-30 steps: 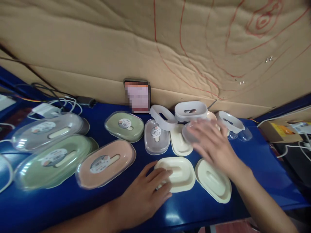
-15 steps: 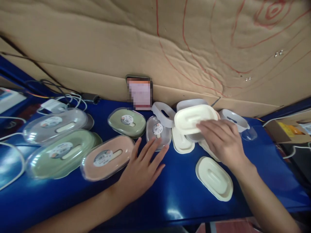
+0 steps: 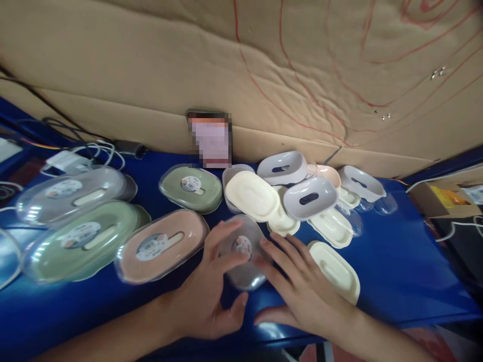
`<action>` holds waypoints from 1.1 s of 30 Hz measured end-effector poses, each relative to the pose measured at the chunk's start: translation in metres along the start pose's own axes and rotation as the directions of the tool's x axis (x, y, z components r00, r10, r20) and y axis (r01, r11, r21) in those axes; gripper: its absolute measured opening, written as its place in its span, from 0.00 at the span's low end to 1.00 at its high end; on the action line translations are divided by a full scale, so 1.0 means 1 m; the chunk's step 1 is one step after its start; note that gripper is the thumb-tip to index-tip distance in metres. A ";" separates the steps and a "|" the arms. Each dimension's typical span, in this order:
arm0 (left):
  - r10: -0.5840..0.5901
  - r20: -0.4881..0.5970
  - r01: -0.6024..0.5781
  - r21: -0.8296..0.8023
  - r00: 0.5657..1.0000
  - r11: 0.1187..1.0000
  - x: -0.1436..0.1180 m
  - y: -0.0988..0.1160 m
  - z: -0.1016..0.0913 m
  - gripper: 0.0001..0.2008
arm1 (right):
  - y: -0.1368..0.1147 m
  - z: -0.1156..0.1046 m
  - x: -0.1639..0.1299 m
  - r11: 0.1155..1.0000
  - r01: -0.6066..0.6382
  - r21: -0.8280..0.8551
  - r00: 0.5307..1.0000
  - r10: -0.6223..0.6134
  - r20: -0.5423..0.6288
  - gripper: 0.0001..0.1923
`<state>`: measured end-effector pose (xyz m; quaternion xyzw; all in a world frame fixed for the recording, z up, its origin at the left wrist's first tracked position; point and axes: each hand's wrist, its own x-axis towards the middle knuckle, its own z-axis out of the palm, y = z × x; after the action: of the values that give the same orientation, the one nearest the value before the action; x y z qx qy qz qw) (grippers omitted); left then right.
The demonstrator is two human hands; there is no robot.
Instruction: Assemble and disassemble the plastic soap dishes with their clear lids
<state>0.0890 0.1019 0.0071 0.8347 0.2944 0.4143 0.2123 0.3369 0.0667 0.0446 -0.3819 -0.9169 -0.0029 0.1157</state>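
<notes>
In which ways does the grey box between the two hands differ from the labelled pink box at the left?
The grey box points lengthwise away from the person; the pink box lies slanted, more crosswise. Fingers of both hands partly cover the grey box, while the pink box's label shows uncovered. Both are rounded oblongs with a label.

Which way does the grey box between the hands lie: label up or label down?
Up: the grey box shows its round label facing the camera, somewhat blurred.
</notes>
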 end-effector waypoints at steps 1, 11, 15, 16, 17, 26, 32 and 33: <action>0.025 0.015 -0.024 -0.020 1.000 0.999 -0.001 0.001 0.000 0.26 | -0.002 0.004 0.002 1.000 -0.015 0.000 1.000 0.015 0.005 0.44; 0.148 0.069 -0.159 0.217 0.987 0.963 -0.010 -0.005 0.009 0.30 | 0.048 -0.033 -0.018 0.885 -0.042 0.463 0.997 0.070 -0.042 0.28; 0.212 0.162 -0.252 0.285 0.964 0.925 -0.007 -0.002 0.012 0.23 | 0.085 -0.044 0.007 0.951 0.019 0.308 0.977 0.048 -0.209 0.29; 0.223 0.237 -0.290 0.299 0.945 0.909 -0.006 0.000 0.011 0.21 | 0.093 -0.045 0.019 0.970 0.034 0.240 0.978 0.017 -0.208 0.28; 0.223 0.309 -0.319 0.307 0.925 0.897 -0.004 0.001 0.011 0.20 | 0.102 -0.046 0.031 0.983 0.050 0.176 0.981 -0.015 -0.192 0.27; 0.146 0.382 -0.271 0.297 0.912 0.916 -0.001 0.005 0.008 0.12 | 0.086 -0.044 0.033 0.991 -0.002 -0.132 0.969 -0.031 -0.246 0.18; 0.187 0.237 -0.253 0.285 0.953 0.925 0.001 0.002 0.007 0.05 | 0.014 -0.016 -0.004 0.990 0.112 0.081 0.993 -0.114 0.018 0.31; 0.183 0.231 -0.247 0.288 0.956 0.925 0.001 0.002 0.007 0.05 | 0.010 -0.011 -0.005 0.992 0.100 0.072 0.995 -0.101 0.022 0.29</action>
<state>0.0959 0.1000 0.0052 0.9223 0.2398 0.2974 0.0586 0.3498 0.0691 0.0530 -0.3309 -0.9359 0.0288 0.1172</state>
